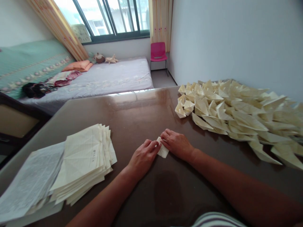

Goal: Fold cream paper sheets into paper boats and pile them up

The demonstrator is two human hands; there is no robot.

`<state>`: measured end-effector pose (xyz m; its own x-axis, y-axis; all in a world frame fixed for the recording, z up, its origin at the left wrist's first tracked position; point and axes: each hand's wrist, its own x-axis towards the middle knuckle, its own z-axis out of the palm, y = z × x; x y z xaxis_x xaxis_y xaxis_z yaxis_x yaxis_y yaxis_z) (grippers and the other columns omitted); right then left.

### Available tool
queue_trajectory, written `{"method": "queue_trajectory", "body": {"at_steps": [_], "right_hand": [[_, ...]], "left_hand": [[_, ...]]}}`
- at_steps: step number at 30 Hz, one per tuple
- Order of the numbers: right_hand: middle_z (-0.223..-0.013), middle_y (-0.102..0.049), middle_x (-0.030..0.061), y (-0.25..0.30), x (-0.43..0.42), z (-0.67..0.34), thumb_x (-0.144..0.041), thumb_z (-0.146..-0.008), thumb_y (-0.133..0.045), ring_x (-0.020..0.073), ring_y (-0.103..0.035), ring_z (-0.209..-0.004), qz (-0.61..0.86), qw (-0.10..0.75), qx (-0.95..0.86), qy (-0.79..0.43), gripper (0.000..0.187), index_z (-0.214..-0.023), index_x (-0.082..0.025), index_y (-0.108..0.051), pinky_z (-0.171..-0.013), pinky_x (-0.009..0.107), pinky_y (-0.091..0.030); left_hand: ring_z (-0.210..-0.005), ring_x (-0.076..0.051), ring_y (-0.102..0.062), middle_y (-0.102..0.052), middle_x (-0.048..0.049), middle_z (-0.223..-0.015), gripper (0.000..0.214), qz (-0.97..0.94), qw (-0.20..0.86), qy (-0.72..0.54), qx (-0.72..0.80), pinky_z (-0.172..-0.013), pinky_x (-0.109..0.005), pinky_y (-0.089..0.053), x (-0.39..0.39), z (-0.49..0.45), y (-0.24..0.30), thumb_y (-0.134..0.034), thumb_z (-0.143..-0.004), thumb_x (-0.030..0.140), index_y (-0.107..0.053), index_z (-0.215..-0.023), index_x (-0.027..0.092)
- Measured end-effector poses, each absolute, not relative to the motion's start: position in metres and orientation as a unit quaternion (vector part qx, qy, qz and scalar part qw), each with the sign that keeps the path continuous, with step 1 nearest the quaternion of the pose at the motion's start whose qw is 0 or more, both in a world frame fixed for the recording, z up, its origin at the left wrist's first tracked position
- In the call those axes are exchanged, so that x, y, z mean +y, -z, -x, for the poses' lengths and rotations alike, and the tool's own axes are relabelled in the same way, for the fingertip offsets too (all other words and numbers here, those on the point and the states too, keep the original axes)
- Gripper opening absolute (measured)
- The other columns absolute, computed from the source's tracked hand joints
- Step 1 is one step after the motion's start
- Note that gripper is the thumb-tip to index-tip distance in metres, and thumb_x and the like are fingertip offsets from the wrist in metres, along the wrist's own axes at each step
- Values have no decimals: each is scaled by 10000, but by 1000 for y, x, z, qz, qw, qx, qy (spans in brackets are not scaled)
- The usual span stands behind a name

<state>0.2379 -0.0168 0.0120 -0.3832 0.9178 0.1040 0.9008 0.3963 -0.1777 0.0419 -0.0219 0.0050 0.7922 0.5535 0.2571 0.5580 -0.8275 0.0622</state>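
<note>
A small folded piece of cream paper point(163, 151) lies on the dark brown table point(132, 113), pressed between both hands. My left hand point(143, 156) rests on its left side, fingers curled and pinching its edge. My right hand point(176, 143) lies over its right side, fingers bent down onto it. Most of the piece is hidden under the fingers. To the left lies a stack of flat creased cream sheets point(82, 160). At the right a large heap of folded paper shapes point(236, 110) spreads along the wall side.
A pile of printed grey sheets point(26, 183) sits under and left of the stack. Beyond the table stand a bed point(106, 77) with clothes on it, a pink chair point(158, 52), curtains and a window. A white wall runs along the right.
</note>
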Motion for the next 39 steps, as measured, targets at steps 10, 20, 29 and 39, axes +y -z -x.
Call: {"method": "queue_trajectory", "body": {"at_steps": [10,20,29,39], "right_hand": [[-896,-655,-2,-25,-15,-260,-347,-901,-549,156,-610,-774,565,62,-813,-128,116,-869,-236,-558,-560,260,-293],[-857,-628,25,-20,-19,-254,-483,-854,-569,154,-558,-758,580,120,-792,-149,274,-811,-213,-587,-566,254,-288],[-854,-639,-3,-17,-23,-245,-301,-825,-608,133,-566,-756,579,164,-764,-233,131,-925,-223,-574,-610,231,-352],[-825,-602,15,-16,-21,-247,-373,-815,-614,143,-539,-769,560,177,-782,-208,183,-771,-201,-571,-624,245,-360]], "left_hand": [[-934,-220,-514,-605,-91,-1016,272,943,5,100,-317,-825,-369,-541,-28,-36,-10,-477,-910,159,-578,-1159,120],[-840,-186,-508,-592,-77,-936,218,934,-54,179,-304,-757,-325,-519,-27,-32,-10,-418,-900,130,-622,-975,151],[-931,-189,-533,-573,-89,-1053,183,915,-93,199,-337,-835,-328,-492,-28,-32,-8,-413,-880,123,-579,-947,162],[-922,-184,-553,-591,-55,-1013,130,920,-78,176,-340,-856,-336,-485,-27,-36,-7,-435,-926,202,-561,-900,184]]}}
